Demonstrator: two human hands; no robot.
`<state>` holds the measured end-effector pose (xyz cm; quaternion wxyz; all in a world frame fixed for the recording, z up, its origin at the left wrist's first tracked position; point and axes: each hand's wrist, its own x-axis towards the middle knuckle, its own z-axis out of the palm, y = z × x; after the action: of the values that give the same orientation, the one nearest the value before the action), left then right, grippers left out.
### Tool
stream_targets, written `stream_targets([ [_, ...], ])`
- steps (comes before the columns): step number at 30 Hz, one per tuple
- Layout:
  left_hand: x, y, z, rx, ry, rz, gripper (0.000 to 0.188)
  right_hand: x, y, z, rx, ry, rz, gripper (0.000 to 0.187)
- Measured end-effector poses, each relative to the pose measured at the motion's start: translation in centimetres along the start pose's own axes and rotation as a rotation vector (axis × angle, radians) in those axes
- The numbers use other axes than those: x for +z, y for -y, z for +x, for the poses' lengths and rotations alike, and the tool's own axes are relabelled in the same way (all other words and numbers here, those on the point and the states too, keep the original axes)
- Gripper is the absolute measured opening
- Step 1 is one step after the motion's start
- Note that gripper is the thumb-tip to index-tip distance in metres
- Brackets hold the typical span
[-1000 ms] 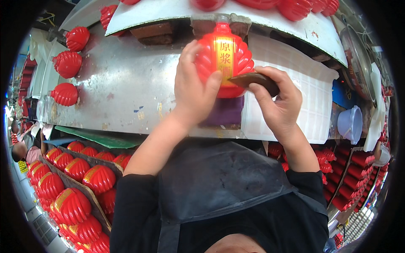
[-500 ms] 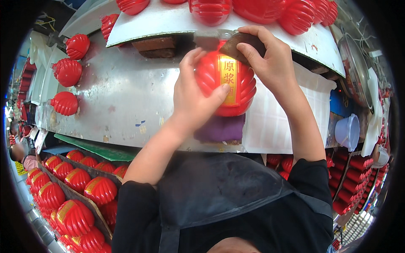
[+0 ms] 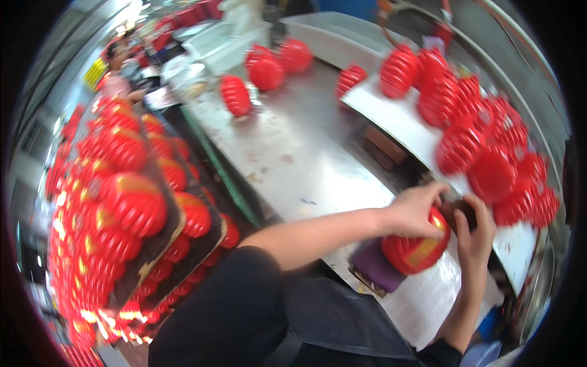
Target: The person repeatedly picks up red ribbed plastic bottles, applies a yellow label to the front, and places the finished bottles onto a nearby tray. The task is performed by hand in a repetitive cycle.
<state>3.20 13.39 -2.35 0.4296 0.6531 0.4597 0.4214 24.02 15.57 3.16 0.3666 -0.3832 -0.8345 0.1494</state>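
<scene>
A ribbed red bottle (image 3: 403, 255) with a gold and red label (image 3: 424, 249) lies on its side on a purple cloth (image 3: 374, 266) near the bench's front edge. My left hand (image 3: 417, 211) closes over its upper side, thumb pressed toward the label. In my right hand (image 3: 477, 231) is a flat dark-brown piece (image 3: 463, 211), pinched between thumb and fingers beside the bottle's neck end. That end is mostly hidden by my hands, and motion blurs the fingertips.
Red bottles (image 3: 458, 147) crowd a raised white shelf (image 3: 391, 125) beyond my hands. More red bottles (image 3: 264, 68) stand on the metal bench (image 3: 293, 153). Racks of labelled bottles (image 3: 137, 205) fill the left. A person (image 3: 116, 76) is far left. White tubs (image 3: 330, 40) line the back.
The view has swung left and blurred, bringing the racks and the person further into sight. My hands stay at the same bottle, the right one still holding the brown piece.
</scene>
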Motion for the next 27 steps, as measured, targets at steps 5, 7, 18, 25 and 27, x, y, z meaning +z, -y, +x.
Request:
stream_targets([
  [5, 0.3, -0.4, -0.1, 0.057, -0.077, 0.128, 0.055, -0.2, 0.1, -3.5, -0.19, -0.217, -0.064, 0.032],
  [7, 0.4, -0.2, -0.1, 0.017, -0.121, 0.11, 0.046, 0.7, 0.4, -5.7, -0.316, -0.361, -0.211, 0.03],
  [18, 0.6, 0.0, -2.3, -0.043, -0.352, -0.543, 0.023, 5.1, 1.9, -11.0, -0.432, -0.06, 0.178, 0.019],
  [25, 2.3, -0.9, -4.6, 0.141, -0.403, -0.648, 0.021, 3.5, 2.1, -6.2, 0.006, -0.378, 0.179, 0.025],
  [27, 2.3, -1.2, -5.2, 0.115, -0.45, -0.587, 0.021, 3.8, 2.6, -7.0, -0.225, -0.299, 0.129, 0.025],
])
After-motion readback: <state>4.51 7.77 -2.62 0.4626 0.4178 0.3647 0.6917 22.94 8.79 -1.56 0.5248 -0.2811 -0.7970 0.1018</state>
